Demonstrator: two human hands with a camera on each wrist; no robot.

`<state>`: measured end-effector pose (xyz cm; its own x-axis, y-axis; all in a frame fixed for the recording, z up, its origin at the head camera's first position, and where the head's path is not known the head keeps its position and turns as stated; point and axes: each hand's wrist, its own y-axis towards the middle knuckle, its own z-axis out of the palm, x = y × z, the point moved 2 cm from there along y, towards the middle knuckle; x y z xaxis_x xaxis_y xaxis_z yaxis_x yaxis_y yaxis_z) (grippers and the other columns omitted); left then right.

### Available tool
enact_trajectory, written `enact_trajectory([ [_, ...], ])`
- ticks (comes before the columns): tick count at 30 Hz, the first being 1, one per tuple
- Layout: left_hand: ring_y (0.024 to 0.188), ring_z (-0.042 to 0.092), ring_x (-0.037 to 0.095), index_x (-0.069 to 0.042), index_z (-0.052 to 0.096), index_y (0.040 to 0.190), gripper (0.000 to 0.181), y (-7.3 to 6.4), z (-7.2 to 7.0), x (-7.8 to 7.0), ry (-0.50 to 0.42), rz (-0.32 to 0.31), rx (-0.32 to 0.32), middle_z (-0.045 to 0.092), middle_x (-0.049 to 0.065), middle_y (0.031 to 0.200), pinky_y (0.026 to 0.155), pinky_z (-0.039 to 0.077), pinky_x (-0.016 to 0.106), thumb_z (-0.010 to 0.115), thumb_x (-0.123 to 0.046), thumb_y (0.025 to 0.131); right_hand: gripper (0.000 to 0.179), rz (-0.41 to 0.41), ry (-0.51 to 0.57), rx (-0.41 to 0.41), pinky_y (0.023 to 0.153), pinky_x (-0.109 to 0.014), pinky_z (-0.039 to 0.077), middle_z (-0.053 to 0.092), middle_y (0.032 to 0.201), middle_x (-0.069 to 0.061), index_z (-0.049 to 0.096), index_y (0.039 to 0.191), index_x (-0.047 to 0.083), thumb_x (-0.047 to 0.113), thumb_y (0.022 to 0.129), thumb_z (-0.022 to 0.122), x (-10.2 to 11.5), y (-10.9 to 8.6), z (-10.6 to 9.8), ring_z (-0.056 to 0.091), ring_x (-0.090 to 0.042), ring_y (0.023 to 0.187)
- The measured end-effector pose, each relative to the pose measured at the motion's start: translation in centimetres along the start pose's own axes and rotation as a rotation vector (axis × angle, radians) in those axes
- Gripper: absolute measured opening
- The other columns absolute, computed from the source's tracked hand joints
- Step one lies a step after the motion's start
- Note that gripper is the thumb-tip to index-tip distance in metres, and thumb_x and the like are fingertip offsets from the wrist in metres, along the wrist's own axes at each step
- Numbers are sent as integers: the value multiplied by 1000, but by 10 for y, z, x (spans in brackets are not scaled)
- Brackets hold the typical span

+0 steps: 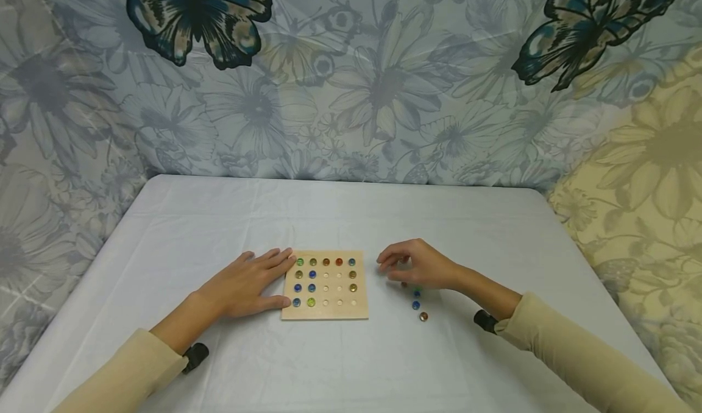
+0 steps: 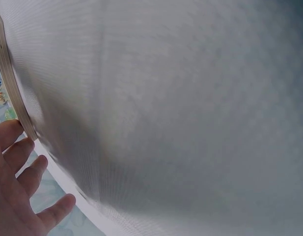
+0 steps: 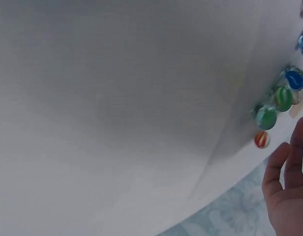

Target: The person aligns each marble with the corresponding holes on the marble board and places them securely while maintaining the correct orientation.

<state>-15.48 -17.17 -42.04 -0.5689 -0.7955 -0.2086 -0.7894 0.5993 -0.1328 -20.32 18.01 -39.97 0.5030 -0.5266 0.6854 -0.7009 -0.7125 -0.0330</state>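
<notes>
A light wooden board lies on the table with rows of shallow round hollows. Glass marbles fill its top row, its two left columns and part of the right column; several middle and lower right hollows are bare. My left hand rests at the board's left edge, fingers spread, fingertips and thumb on it. Right of the board, my right hand hovers with bent fingers and thumb apart, nothing visible between their tips. Loose marbles lie below it: a blue one, an orange-brown one, and green ones in the right wrist view.
A white cloth covers the table. Patterned fabric with butterflies hangs behind it and along both sides. Dark bands sit at both sleeve cuffs. A striped red-orange marble lies at the end of the loose row.
</notes>
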Motion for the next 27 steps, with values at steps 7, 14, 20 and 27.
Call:
enact_trajectory([
  [7,147,30,30,-14,34,157,84,0,1,0,-6,-5,-2,30,5,162,110,29,63,48,-68,94,24,43,-21,10,84,-39,52,75,99,6,72,111,8,7,86,76,-9,-12,-4,68,-11,94],
  [14,147,30,30,-14,34,157,84,0,1,0,-6,-2,0,30,5,161,109,29,63,48,-68,94,26,75,-23,35,86,-38,52,75,99,9,72,112,10,9,86,78,-15,-20,-6,67,-10,94],
  [20,147,30,30,-14,34,157,84,1,1,1,-2,1,-2,30,4,161,109,30,63,47,-69,94,26,74,-21,47,88,-37,52,74,97,10,72,109,11,10,84,80,-19,-24,-5,68,-9,95],
  [27,147,31,30,-14,35,156,84,1,2,1,2,5,-9,31,5,161,108,31,63,48,-68,94,25,61,-6,44,89,-36,52,74,95,10,73,107,12,7,84,80,-22,-25,-3,68,-7,93],
])
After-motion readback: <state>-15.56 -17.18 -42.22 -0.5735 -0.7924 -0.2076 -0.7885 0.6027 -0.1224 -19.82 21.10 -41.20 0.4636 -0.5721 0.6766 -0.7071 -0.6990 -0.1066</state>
